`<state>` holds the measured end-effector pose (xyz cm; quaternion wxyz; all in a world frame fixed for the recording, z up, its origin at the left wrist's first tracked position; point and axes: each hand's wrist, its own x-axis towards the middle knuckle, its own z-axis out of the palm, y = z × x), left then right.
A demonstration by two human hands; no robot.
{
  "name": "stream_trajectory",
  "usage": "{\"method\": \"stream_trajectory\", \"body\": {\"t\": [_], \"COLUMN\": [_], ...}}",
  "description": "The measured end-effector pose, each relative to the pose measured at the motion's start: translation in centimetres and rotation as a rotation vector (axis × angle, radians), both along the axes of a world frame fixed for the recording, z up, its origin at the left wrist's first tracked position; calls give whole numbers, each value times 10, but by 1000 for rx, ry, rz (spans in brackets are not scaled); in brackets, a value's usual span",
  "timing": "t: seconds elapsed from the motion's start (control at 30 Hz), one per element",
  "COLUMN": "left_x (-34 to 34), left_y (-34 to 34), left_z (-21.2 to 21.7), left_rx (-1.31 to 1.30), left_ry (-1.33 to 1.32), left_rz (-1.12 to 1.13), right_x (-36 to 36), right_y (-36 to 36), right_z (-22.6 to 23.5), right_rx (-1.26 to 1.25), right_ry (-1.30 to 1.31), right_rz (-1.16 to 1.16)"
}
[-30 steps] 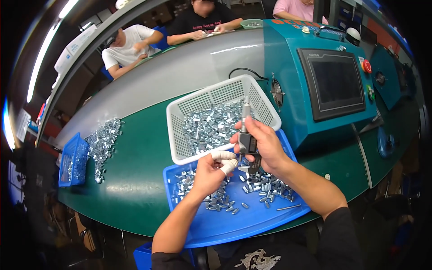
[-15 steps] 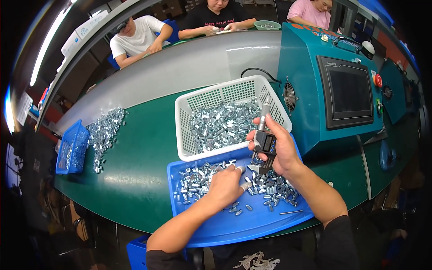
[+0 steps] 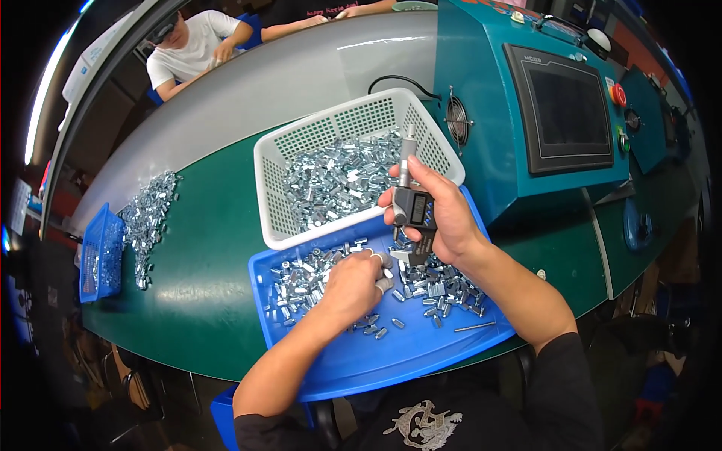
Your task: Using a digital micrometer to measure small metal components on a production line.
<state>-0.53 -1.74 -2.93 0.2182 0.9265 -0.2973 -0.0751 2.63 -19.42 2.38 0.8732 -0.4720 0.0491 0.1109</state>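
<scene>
My right hand (image 3: 447, 218) is wrapped round a digital micrometer (image 3: 414, 207); its barrel points up and away, its frame hangs over the blue tray (image 3: 361, 376). Lower and to the left, my left hand (image 3: 353, 284) is closed, with pale covers on the thumb and a fingertip. A small silver metal part (image 3: 387, 273) seems pinched between them, though it is partly hidden. Around it in the tray lie two loose groups of small silver hexagonal metal parts (image 3: 440, 289). A thin metal pin (image 3: 475, 327) rests at the tray's right.
Behind the tray stands a white perforated basket (image 3: 271, 203) heaped with similar parts. A teal machine (image 3: 481, 135) with a dark screen is at right. At far left, a spilled pile of parts (image 3: 150, 214) adjoins a small blue basket (image 3: 101, 259). People sit across the grey partition (image 3: 301, 83).
The whole view has shifted, so the bench things appear further left and higher. My right hand still holds the micrometer; my left thumb and finger have come closer together.
</scene>
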Motion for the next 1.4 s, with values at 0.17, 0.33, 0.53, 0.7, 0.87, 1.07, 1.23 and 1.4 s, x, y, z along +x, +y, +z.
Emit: {"method": "stream_trajectory", "body": {"t": [0.17, 0.33, 0.53, 0.7, 0.87, 1.07, 1.23, 1.4], "left_x": [0, 3, 6, 3, 2, -1, -1, -3], "left_y": [-4, 5, 5, 3, 5, 3, 1, 2], "left_z": [19, 28, 35, 36, 34, 36, 39, 39], "left_rx": [-123, -768, -1045, -1159, -1104, -1139, -1145, -1152], "left_ry": [105, 506, 592, 747, 831, 850, 857, 853], "left_rz": [105, 343, 323, 345, 351, 339, 361, 345], "right_x": [0, -1, -2, -2, -5, -4, -4, -4], "right_y": [-5, -6, -8, -5, -5, -7, -10, -9], "right_z": [-2, -4, -3, -2, -1, -7, -6, -6], "right_rx": [36, 96, 123, 161, 201, 203, 190, 226], "right_ry": [-7, 12, 30, 57, 65, 3, 8, 19], "right_rz": [3, 9, 18, 14, 10, 23, 19, 52]}}
